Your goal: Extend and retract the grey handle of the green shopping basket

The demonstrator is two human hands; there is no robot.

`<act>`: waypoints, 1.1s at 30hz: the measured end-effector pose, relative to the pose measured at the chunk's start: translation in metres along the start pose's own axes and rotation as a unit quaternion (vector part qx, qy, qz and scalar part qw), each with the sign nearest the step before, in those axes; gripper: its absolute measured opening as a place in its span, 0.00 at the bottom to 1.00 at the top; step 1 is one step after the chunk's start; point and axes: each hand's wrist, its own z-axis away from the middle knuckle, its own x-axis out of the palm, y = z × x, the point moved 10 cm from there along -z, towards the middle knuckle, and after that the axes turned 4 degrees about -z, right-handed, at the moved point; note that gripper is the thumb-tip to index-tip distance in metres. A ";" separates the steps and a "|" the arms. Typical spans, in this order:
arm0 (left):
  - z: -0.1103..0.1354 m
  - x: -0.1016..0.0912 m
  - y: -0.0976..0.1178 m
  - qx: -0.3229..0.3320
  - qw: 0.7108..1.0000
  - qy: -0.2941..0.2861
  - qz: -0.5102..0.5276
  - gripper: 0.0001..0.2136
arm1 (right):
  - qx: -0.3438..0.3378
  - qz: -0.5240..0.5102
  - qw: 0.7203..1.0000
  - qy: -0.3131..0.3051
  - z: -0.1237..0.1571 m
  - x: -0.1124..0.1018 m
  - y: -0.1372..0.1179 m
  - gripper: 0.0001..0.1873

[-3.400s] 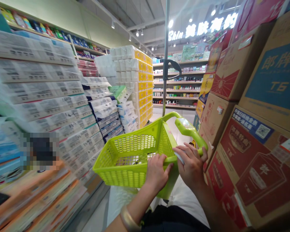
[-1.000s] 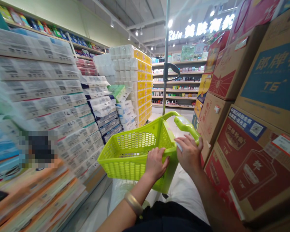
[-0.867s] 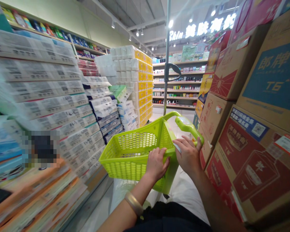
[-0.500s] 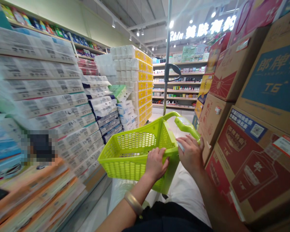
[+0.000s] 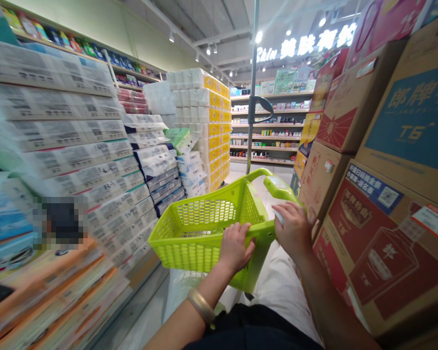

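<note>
A lime-green plastic shopping basket (image 5: 190, 238) stands in front of me in a shop aisle. My left hand (image 5: 235, 247) is closed over its near rim, fingers curled inside; a pale bangle sits on that wrist. My right hand (image 5: 295, 228) is wrapped round the basket's green handle (image 5: 277, 187) at the right side, with something small and white under the fingers. The part of the basket's inside that shows holds nothing.
Stacked packs of tissue paper (image 5: 95, 160) fill the left side down to the floor. Brown and red cardboard cartons (image 5: 379, 204) are piled close on the right. A tower of white and yellow packs (image 5: 208, 121) and shelves (image 5: 270, 131) stand ahead, past a metal pole (image 5: 253, 87).
The view has barely shifted. My right hand has slid a little to the right along the handle. My left hand stays on the rim.
</note>
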 end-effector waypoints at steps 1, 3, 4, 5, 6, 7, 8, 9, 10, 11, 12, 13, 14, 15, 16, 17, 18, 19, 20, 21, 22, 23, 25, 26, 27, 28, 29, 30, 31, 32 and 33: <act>0.000 0.000 0.000 0.001 1.000 0.000 -0.001 0.15 | -0.015 -0.011 1.000 -0.018 0.003 0.004 -0.010 0.12; 0.000 0.000 0.000 0.003 1.000 -0.002 -0.001 0.14 | -0.026 -0.025 0.999 -0.039 0.006 0.009 -0.019 0.12; 0.000 0.000 0.001 0.005 1.000 -0.004 0.000 0.14 | -0.024 -0.025 0.999 -0.037 0.006 0.008 -0.017 0.12; 0.000 0.000 0.001 0.007 1.000 -0.006 0.000 0.14 | -0.017 -0.022 0.999 -0.026 0.004 0.006 -0.012 0.12; 0.000 -0.001 0.001 0.007 1.000 -0.008 -0.001 0.14 | -0.009 -0.015 1.000 -0.010 0.001 0.002 -0.004 0.12; 0.000 -0.001 0.002 0.008 1.000 -0.008 -0.001 0.15 | 0.003 -0.006 1.000 0.010 -0.002 -0.003 0.006 0.12; 0.000 -0.001 0.002 0.007 1.000 -0.008 -0.001 0.15 | 0.018 0.005 0.999 0.030 -0.004 -0.008 0.017 0.12; 0.000 -0.001 0.001 0.005 1.000 -0.007 -0.002 0.15 | 0.035 0.015 0.998 0.046 -0.006 -0.013 0.026 0.12; 0.000 -0.001 0.001 0.004 1.000 -0.006 -0.003 0.15 | 0.050 0.022 0.997 0.058 -0.007 -0.016 0.033 0.12; 0.000 0.000 0.001 0.002 1.000 -0.005 -0.003 0.16 | 0.060 0.025 0.996 0.064 -0.007 -0.017 0.035 0.12; 0.000 0.000 0.000 0.000 1.000 -0.004 -0.003 0.16 | 0.061 0.023 0.996 0.062 -0.005 -0.017 0.032 0.12; 0.000 0.000 0.000 -0.001 1.000 -0.003 -0.003 0.16 | 0.053 0.015 0.997 0.052 -0.003 -0.014 0.025 0.12; 0.001 0.000 0.000 -0.001 1.000 -0.004 -0.003 0.16 | 0.036 0.005 0.999 0.037 -0.001 -0.010 0.014 0.13; 0.001 0.000 0.000 -0.001 1.000 -0.005 -0.002 0.16 | 0.016 -0.007 1.000 0.016 0.002 -0.005 0.002 0.13; 0.001 0.000 0.000 0.001 1.000 -0.006 -0.002 0.16 | -0.003 -0.017 1.000 -0.005 0.005 0.000 -0.010 0.13; 0.001 0.000 0.000 0.003 1.000 -0.007 -0.001 0.16 | -0.015 -0.025 0.999 -0.019 0.007 0.005 -0.018 0.13; 0.001 0.001 0.000 0.004 1.000 -0.009 -0.001 0.16 | -0.023 -0.030 0.999 -0.027 0.008 0.007 -0.023 0.13; 0.001 0.001 0.000 0.005 1.000 -0.010 0.000 0.16 | -0.025 -0.032 0.999 -0.028 0.008 0.008 -0.024 0.14; 0.001 0.001 0.000 0.006 1.000 -0.011 0.000 0.16 | -0.021 -0.030 0.999 -0.023 0.007 0.007 -0.020 0.14; 0.001 0.001 0.000 0.005 1.000 -0.011 0.001 0.16 | -0.013 -0.026 1.000 -0.011 0.005 0.004 -0.013 0.13; 0.001 0.001 0.000 0.005 1.000 -0.011 0.001 0.16 | -0.002 -0.020 1.000 0.003 0.002 0.001 -0.004 0.13; 0.001 0.001 0.000 0.005 1.000 -0.009 0.000 0.16 | 0.014 -0.013 1.000 0.019 -0.001 -0.003 0.008 0.13; 0.000 0.001 0.000 0.004 1.000 -0.006 -0.002 0.17 | 0.051 0.001 0.997 0.049 -0.005 -0.011 0.027 0.13; 0.001 0.002 0.000 0.003 1.000 -0.005 -0.003 0.17 | 0.063 0.006 0.996 0.059 -0.005 -0.014 0.033 0.13; 0.001 0.002 0.000 0.003 1.000 -0.004 -0.003 0.17 | 0.068 0.008 0.996 0.063 -0.005 -0.015 0.033 0.13; 0.001 0.002 0.000 0.003 1.000 -0.003 -0.004 0.17 | 0.065 0.006 0.996 0.059 -0.004 -0.014 0.029 0.12; 0.001 0.002 0.000 0.003 1.000 -0.003 -0.004 0.17 | 0.053 0.001 0.997 0.048 -0.002 -0.011 0.021 0.12; 0.001 0.001 0.000 0.004 1.000 -0.002 -0.004 0.17 | 0.036 -0.006 0.999 0.030 0.000 -0.006 0.011 0.12; 0.001 0.001 0.000 0.005 1.000 -0.002 -0.004 0.17 | 0.019 -0.015 1.000 0.008 0.003 -0.001 -0.001 0.12; 0.001 0.001 0.000 0.007 1.000 -0.002 -0.004 0.17 | 0.001 -0.023 1.000 -0.011 0.005 0.004 -0.011 0.13; 0.001 0.001 0.000 0.008 1.000 -0.003 -0.004 0.17 | -0.011 -0.028 0.999 -0.026 0.007 0.008 -0.019 0.13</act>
